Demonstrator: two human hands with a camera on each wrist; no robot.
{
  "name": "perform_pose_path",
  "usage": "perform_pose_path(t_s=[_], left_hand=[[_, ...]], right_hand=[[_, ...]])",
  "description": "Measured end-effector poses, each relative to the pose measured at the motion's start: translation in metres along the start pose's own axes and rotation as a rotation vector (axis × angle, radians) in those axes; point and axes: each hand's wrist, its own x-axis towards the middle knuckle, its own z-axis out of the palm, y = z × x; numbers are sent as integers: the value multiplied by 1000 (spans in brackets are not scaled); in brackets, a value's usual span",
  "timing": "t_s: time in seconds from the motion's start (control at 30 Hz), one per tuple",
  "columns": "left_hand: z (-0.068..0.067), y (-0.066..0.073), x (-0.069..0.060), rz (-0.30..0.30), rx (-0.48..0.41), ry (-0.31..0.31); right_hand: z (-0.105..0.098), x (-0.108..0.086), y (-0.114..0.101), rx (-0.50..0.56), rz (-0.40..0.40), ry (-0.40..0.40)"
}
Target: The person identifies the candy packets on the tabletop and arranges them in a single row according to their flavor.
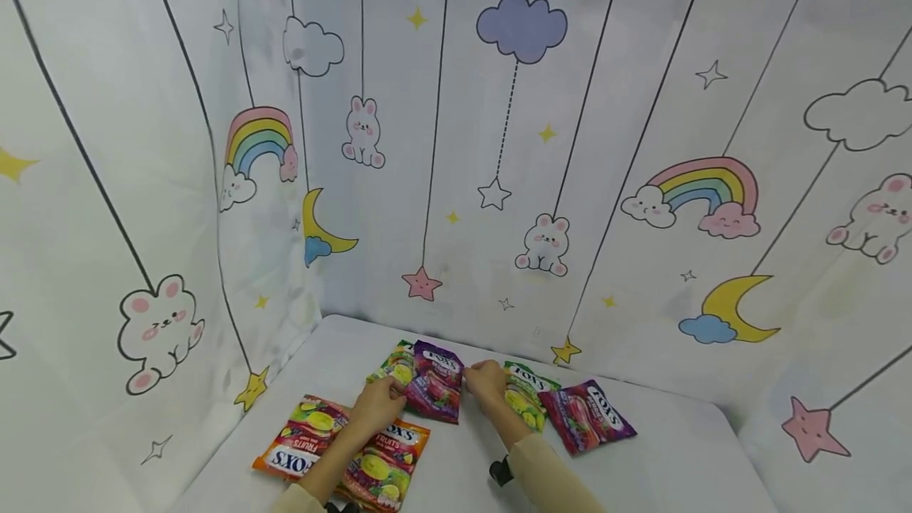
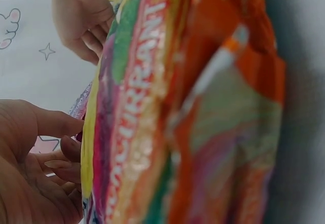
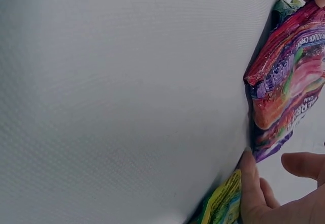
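A purple candy bag (image 1: 435, 386) (image 3: 289, 82) lies partly over a green-yellow bag (image 1: 395, 364) at the back of the table. My left hand (image 1: 379, 406) (image 2: 40, 158) pinches the purple bag's left edge. By the opposite edge is my right hand (image 1: 488, 382) (image 3: 284, 198), its thumb and index finger apart and the index fingertip at the bag's corner. Just right of that hand, a second green-yellow bag (image 1: 526, 398) (image 3: 223, 201) lies beside another purple bag (image 1: 587, 418). An orange-red bag (image 2: 147, 112) fills much of the left wrist view and hides part of the left fingers.
Orange-red fruit bags (image 1: 306, 430) (image 1: 388, 461) lie on the white table (image 1: 684, 450) at the front left, under my left forearm. A white curtain (image 1: 456, 141) with printed rabbits, clouds and rainbows stands behind the table and along its left side.
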Motion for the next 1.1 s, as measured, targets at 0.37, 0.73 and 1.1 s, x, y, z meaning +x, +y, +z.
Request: perform_pose_path(t_s=[0.37, 0.73, 1.1], left_hand=[[-1, -1, -1, 21, -6, 5], [0, -1, -2, -6, -11, -3], [3, -4, 0, -16, -19, -22]], right_hand=[[9, 8, 3, 2, 45, 5], [13, 8, 0, 21, 86, -21], [15, 13, 4, 112, 107, -89]])
